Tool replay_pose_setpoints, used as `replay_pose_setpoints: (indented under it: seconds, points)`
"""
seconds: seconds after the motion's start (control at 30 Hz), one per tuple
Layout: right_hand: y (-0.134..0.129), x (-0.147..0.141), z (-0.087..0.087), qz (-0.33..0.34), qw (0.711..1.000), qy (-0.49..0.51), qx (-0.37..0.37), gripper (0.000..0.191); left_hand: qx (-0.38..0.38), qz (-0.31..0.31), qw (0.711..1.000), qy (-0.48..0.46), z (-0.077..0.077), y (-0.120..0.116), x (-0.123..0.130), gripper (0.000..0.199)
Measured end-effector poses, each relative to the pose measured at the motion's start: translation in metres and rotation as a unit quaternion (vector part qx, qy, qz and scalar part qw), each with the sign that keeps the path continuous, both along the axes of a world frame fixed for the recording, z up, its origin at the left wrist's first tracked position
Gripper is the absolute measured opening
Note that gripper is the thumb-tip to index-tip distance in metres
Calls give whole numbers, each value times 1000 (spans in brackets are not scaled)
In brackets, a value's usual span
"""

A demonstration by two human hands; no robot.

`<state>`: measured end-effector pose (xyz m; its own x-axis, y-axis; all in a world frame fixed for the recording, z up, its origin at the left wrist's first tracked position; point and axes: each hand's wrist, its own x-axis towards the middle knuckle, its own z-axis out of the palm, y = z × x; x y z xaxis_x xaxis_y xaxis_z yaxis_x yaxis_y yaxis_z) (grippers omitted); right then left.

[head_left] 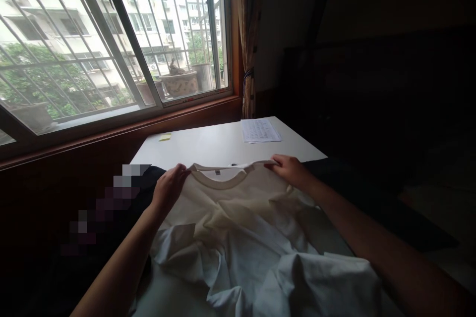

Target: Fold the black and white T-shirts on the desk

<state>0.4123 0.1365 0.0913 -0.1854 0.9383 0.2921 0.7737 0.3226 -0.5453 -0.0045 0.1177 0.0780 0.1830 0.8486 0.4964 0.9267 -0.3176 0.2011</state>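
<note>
Crumpled shirt (245, 237) hem nearest you; left hand (169, 189), right hand (292, 169) pinch shoulders beside collar (223, 174). Keep pull even, flatten toward hem.

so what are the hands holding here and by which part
Both hold the cream t-shirt at its shoulders, either side of the neckline: left hand on the left shoulder, right hand on the right. The rest lies crumpled on the white table.

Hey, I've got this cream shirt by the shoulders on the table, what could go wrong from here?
The cream shirt lies on rumpled white cloth, so creases may set in. The left hand and right hand pinch only the shoulders; a lift could drag that cloth. The sheet of paper lies close beyond the collar.
</note>
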Motion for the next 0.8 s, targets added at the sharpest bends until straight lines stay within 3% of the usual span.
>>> replay_pose_setpoints:
  seconds: [0.17,0.33,0.4,0.57,0.7,0.8]
  points:
    - [50,-10,19,-18,999,26,9,40,49,21,997,56,7,31,-1,29]
    - [80,-23,7,-30,999,2,17,37,47,75,994,66,-2,58,6,25]
    - [86,-27,-6,-43,999,-11,22,36,33,70,995,64,-10,61,13,28]
    - [97,-24,-38,-75,990,-117,15,42,-43,-23,996,80,-38,43,39,30]
    - [107,-6,-47,-51,989,-106,-89,59,-103,-43,990,84,-68,25,47,39]
    - [113,17,-46,-41,980,-78,-178,65,-116,-35,989,85,-89,21,36,42]
